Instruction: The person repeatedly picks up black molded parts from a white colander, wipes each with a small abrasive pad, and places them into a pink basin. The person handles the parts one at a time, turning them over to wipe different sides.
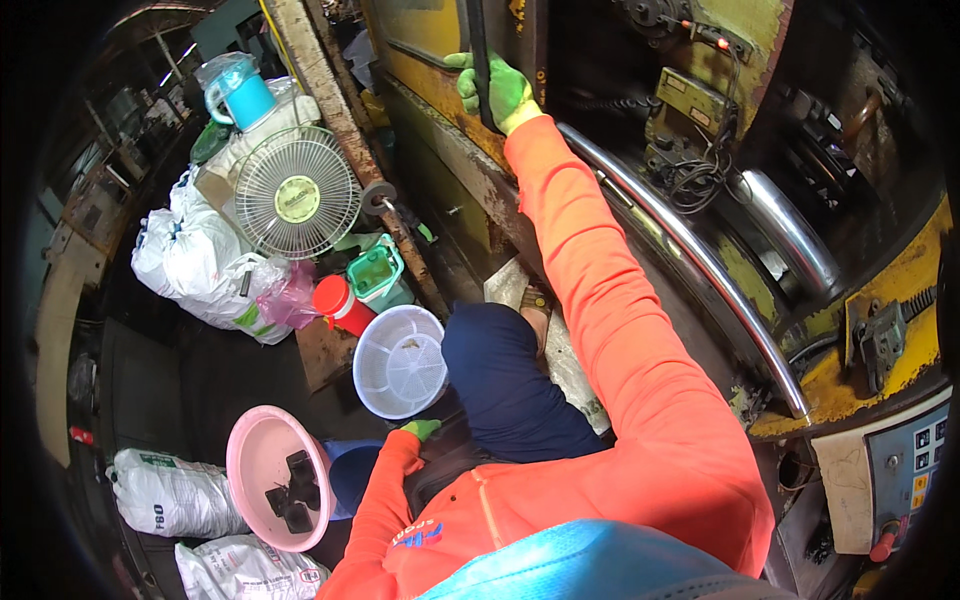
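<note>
My right arm, in an orange sleeve, reaches up to the machine's yellow sliding door. There my right hand, in a green glove, is closed round a long black door handle. My left hand, also gloved in green, is low beside my thigh, next to a white plastic basket; its fingers are mostly hidden. The basket has a few small bits at its bottom. Left of it, a pink basin holds several black moulded parts.
A fan, white bags, a blue jug, a red container and a green tub stand at left. White sacks lie below. A chrome bar and control panel are at right.
</note>
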`<state>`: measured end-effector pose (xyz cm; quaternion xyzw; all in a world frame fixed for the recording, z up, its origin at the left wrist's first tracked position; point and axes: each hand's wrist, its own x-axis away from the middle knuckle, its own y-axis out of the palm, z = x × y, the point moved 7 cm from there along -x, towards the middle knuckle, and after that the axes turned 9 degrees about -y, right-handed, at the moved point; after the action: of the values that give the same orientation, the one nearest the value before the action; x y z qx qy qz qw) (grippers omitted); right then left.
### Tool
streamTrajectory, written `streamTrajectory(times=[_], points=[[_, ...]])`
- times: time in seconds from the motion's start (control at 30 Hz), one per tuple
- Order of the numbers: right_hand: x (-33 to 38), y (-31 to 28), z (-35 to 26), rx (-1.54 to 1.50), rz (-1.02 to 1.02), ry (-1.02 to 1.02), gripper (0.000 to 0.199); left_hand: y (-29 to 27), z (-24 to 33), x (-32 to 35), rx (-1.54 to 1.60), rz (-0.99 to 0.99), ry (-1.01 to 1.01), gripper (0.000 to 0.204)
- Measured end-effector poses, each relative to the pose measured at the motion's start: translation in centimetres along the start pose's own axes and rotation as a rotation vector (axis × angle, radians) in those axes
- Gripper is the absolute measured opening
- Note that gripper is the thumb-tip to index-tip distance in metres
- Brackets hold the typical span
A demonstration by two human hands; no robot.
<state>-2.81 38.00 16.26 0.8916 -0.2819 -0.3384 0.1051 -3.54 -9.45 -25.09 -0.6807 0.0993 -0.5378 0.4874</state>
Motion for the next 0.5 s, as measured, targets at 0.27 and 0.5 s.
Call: streamTrajectory(times=[0.27, 0.5], points=[[-0.5, -0.4, 0.2, -0.018, -0.03, -0.028, 0.059, 2.7, -1.7, -1.8, -0.1, -0.088, -0.112, 0.063], [1.4, 0.0, -0.6, 0.291, 0.095, -0.403, 0.046, 2.9, -1.5, -2.9, -0.038, -0.035, -0.064, 0.061]])
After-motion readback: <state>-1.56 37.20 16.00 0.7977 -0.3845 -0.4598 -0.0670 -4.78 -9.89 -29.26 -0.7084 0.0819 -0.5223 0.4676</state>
